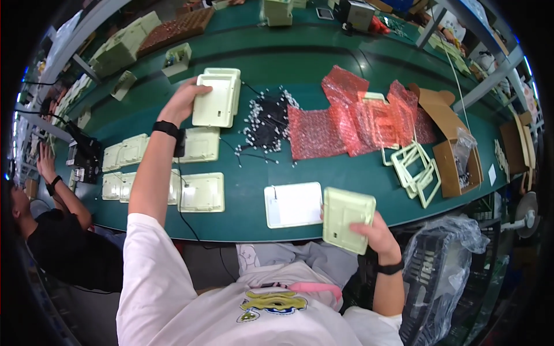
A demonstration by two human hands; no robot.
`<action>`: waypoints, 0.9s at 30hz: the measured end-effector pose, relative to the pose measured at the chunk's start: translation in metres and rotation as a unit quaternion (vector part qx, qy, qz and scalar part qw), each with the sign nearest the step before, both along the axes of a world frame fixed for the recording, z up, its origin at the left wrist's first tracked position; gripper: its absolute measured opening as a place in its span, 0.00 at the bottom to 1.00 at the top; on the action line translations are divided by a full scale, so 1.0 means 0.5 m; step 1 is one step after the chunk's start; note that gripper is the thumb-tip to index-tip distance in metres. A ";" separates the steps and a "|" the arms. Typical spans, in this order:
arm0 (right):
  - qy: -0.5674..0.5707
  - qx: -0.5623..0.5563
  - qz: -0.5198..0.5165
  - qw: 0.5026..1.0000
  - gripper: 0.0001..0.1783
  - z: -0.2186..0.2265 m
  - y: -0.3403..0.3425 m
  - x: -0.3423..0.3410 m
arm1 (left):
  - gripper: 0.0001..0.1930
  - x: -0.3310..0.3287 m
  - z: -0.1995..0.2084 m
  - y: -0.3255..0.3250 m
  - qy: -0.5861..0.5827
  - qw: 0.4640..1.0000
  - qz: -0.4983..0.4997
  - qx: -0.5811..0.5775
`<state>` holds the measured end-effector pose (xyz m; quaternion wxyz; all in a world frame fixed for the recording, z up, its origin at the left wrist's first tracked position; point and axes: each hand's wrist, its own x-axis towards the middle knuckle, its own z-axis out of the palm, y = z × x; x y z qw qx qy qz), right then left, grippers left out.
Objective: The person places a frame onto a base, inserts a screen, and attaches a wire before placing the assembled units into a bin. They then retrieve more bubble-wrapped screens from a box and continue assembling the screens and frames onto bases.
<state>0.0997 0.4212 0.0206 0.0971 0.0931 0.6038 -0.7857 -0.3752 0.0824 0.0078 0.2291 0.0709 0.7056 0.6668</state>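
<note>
The left hand (183, 104) grasps a cream, shallow rectangular plastic shell (211, 105) left of the green counter's (248, 199) middle; the right hand (378, 234) grips a pale-green rectangular plastic panel (345, 216) at its near edge; toward the right end, a brown cardboard box (446, 170) holds a clear plastic bag (464, 145); a pale-green bin (176, 69) toward the far left corner contains indistinct pieces; the shell's dark mark (218, 113) is unreadably small.

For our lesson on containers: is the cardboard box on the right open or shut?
Open: the cardboard box has a flap folded back, and clear plastic shows inside.
</note>
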 end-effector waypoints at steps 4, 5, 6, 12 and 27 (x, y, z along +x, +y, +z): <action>-0.035 -0.057 -0.102 0.993 0.30 -0.030 0.006 -0.032 | 0.39 0.022 0.021 0.012 0.071 0.992 0.066 -0.077; -0.031 -0.084 -0.136 0.987 0.29 -0.035 0.005 -0.035 | 0.40 0.027 0.020 0.019 0.089 0.990 0.066 -0.085; -0.031 -0.084 -0.131 0.987 0.29 -0.040 0.005 -0.039 | 0.40 0.032 0.023 0.020 0.110 0.987 0.069 -0.094; -0.043 -0.107 -0.167 0.979 0.28 -0.069 0.004 -0.050 | 0.37 0.079 0.004 0.034 0.131 0.981 0.092 -0.112; -0.020 -0.099 -0.176 0.979 0.26 -0.098 0.008 -0.052 | 0.25 0.097 -0.058 0.054 0.427 0.787 0.188 -0.403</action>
